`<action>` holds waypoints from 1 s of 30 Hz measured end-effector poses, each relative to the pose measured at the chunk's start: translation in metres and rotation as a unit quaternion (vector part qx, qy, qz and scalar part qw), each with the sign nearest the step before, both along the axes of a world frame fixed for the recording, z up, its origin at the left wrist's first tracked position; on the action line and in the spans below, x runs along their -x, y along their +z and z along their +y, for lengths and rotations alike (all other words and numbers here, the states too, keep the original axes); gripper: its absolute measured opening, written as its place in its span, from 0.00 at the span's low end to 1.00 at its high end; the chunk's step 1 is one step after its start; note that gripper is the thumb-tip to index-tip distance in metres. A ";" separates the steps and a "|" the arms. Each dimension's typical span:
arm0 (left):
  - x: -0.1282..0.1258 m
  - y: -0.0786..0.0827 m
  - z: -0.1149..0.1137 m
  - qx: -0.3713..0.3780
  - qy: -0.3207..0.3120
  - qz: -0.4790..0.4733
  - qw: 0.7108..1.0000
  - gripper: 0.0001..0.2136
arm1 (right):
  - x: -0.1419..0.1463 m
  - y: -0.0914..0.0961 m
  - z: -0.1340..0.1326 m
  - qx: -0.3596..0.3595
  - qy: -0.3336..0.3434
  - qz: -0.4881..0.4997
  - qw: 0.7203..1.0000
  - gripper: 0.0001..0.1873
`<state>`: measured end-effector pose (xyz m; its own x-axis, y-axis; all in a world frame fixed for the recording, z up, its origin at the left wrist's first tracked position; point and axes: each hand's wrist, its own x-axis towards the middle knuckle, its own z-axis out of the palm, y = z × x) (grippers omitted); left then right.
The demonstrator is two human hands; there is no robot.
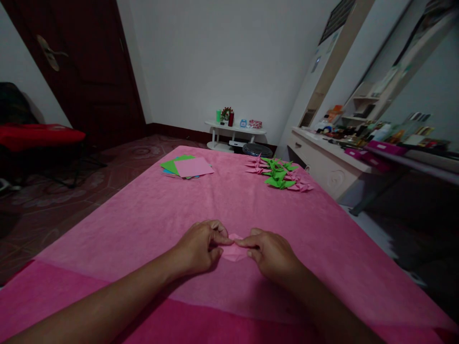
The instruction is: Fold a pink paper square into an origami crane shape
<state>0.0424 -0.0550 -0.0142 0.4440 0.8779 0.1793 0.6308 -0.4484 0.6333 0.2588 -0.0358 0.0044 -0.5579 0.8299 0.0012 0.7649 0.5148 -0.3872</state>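
A small piece of pink folded origami paper (234, 253) lies flat on the pink cloth between my two hands. From the left side, my left hand (204, 243) has its index fingertip on the upper part of the paper and its thumb at the left edge. My right hand (270, 251) mirrors it, index fingertip near the middle of the paper and thumb at the right edge. The two index fingertips almost meet. The other fingers of both hands are curled in. Parts of the paper's edges are hidden under the fingers.
Square paper sheets (193, 167) in pink, green and blue lie at the table's far left. Several folded green and pink paper cranes (279, 174) sit far right. The pink cloth (150, 215) covers the table. Beyond are a small white stand (236, 128) and a cluttered dresser (330, 157).
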 end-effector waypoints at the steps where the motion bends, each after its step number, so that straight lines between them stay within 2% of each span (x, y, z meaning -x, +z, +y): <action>1: 0.001 0.000 0.000 0.003 -0.004 0.001 1.000 0.19 | 0.000 0.000 0.000 0.003 -0.004 0.003 1.000 0.23; 6: 0.005 0.004 0.002 0.034 -0.021 -0.007 0.999 0.24 | -0.003 -0.004 0.004 0.022 0.004 0.032 0.999 0.23; 11: 0.011 0.011 0.003 0.072 -0.066 -0.012 0.995 0.17 | -0.008 -0.002 0.006 0.065 0.013 0.107 0.992 0.26; 13: 0.012 0.015 0.001 0.067 -0.069 -0.005 0.995 0.19 | -0.006 0.005 0.003 0.061 0.042 0.122 0.990 0.27; 17: 0.009 0.022 -0.003 0.050 -0.056 0.015 0.997 0.21 | 0.001 0.016 -0.009 -0.001 0.110 0.099 0.989 0.22; 20: 0.006 0.026 -0.005 0.013 -0.047 0.025 0.998 0.20 | 0.003 0.018 -0.012 -0.043 0.124 0.067 0.989 0.18; 27: 0.002 0.028 -0.009 -0.061 -0.054 0.043 0.996 0.18 | -0.001 0.006 -0.002 -0.136 0.194 0.059 0.970 0.10; 30: 0.001 0.028 -0.010 -0.067 -0.040 0.032 0.996 0.14 | -0.002 -0.001 0.003 -0.167 0.167 0.112 0.965 0.10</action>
